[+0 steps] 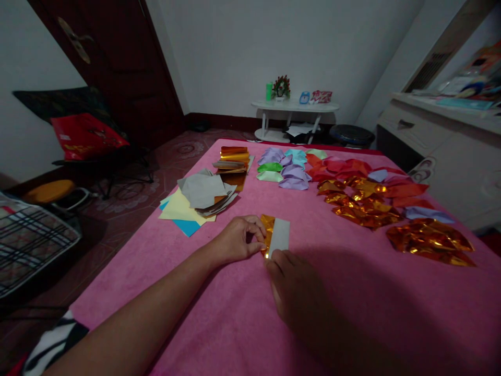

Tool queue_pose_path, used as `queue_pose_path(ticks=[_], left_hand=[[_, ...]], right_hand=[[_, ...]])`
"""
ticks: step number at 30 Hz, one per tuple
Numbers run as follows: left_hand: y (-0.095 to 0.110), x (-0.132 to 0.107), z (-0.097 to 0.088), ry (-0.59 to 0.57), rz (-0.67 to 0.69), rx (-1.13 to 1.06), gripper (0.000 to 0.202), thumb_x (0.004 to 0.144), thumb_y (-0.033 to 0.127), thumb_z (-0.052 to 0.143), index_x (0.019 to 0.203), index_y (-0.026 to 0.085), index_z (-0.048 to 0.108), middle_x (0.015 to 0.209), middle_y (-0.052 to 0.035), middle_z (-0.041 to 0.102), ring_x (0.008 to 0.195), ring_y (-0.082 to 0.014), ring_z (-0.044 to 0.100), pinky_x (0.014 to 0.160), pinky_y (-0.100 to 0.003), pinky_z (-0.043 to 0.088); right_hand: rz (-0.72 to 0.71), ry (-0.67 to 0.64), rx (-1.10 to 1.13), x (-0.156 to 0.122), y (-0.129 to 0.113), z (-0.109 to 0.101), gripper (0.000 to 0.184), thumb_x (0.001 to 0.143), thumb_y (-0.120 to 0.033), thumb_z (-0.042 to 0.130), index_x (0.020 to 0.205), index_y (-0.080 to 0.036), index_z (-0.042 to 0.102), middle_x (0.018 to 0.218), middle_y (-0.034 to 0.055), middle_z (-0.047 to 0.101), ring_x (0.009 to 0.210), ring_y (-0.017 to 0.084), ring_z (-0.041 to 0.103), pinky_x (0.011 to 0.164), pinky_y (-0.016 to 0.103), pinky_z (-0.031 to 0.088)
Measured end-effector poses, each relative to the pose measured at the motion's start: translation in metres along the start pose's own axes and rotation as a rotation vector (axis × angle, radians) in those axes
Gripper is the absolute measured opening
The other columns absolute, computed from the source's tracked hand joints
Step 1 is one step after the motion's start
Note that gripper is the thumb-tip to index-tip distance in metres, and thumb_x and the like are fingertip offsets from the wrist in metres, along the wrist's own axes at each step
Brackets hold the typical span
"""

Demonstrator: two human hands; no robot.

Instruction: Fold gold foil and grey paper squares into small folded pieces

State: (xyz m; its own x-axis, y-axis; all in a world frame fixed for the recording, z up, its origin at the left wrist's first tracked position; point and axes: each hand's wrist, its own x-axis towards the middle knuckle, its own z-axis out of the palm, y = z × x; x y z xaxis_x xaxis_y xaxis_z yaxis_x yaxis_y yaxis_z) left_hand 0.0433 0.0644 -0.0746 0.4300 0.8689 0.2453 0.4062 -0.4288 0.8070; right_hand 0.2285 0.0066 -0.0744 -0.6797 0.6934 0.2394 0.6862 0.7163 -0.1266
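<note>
**Gold sheet half hidden between my hands**

My left hand (238, 241) is pinched shut on the left edge of the gold sheet (276, 235), thumb and fingers covering that edge. The sheet lies flat on the pink worktop (219, 313), its white back folded over. My right hand (293, 292), just nearer me than the sheet, is deep in shadow. Its fingertips cover the sheet's near edge, and I cannot tell whether they pinch or merely press.
</note>
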Motion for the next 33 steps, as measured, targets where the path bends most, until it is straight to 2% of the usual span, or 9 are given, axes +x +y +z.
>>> queue_pose_path(ticks=[15, 19, 24, 27, 33], left_hand=[[0.000, -0.002, 0.012, 0.082, -0.025, -0.007, 0.010, 0.069, 0.010, 0.069, 0.061, 0.012, 0.064, 0.082, -0.0062, 0.063, 0.075, -0.0140, 0.058, 0.067, -0.026, 0.047], [0.002, -0.002, 0.014, 0.089, -0.035, 0.059, 0.014, 0.070, 0.010, 0.069, 0.059, 0.013, 0.060, 0.080, -0.0057, 0.061, 0.076, -0.0151, 0.057, 0.066, -0.026, 0.046], [0.005, 0.000, 0.011, 0.033, -0.056, 0.178, 0.017, 0.070, 0.014, 0.070, 0.058, 0.014, 0.058, 0.077, -0.0045, 0.060, 0.076, -0.0157, 0.056, 0.066, -0.027, 0.044], [0.006, 0.001, 0.009, 0.018, -0.051, 0.203, 0.016, 0.070, 0.016, 0.070, 0.059, 0.015, 0.058, 0.077, -0.0043, 0.059, 0.076, -0.0157, 0.055, 0.065, -0.027, 0.043], [0.008, 0.002, 0.009, 0.018, -0.055, 0.245, 0.016, 0.067, 0.013, 0.068, 0.058, 0.015, 0.055, 0.073, -0.0024, 0.057, 0.072, -0.0146, 0.053, 0.061, -0.025, 0.040]], right_hand=[[-0.005, 0.030, 0.018, 0.000, 0.001, 0.001, 0.021, 0.075, 0.000, 0.055, 0.088, -0.015, 0.063, 0.083, 0.0065, 0.061, 0.075, 0.019, 0.051, 0.067, 0.032, 0.038], [0.011, 0.009, 0.026, 0.002, 0.001, -0.001, 0.023, 0.074, 0.000, 0.054, 0.089, -0.015, 0.063, 0.083, 0.0066, 0.061, 0.075, 0.019, 0.051, 0.067, 0.031, 0.038], [0.128, -0.009, 0.236, 0.003, 0.010, -0.009, 0.017, 0.079, -0.004, 0.049, 0.081, -0.016, 0.061, 0.079, 0.0053, 0.060, 0.071, 0.016, 0.053, 0.063, 0.027, 0.038], [0.186, 0.039, 0.323, 0.002, 0.017, -0.009, 0.021, 0.082, -0.006, 0.044, 0.089, -0.016, 0.061, 0.082, 0.0047, 0.060, 0.070, 0.015, 0.054, 0.063, 0.025, 0.038], [0.110, 0.007, 0.218, 0.001, 0.019, -0.005, 0.032, 0.085, -0.008, 0.042, 0.109, -0.020, 0.060, 0.083, 0.0040, 0.057, 0.068, 0.015, 0.052, 0.060, 0.026, 0.034]])
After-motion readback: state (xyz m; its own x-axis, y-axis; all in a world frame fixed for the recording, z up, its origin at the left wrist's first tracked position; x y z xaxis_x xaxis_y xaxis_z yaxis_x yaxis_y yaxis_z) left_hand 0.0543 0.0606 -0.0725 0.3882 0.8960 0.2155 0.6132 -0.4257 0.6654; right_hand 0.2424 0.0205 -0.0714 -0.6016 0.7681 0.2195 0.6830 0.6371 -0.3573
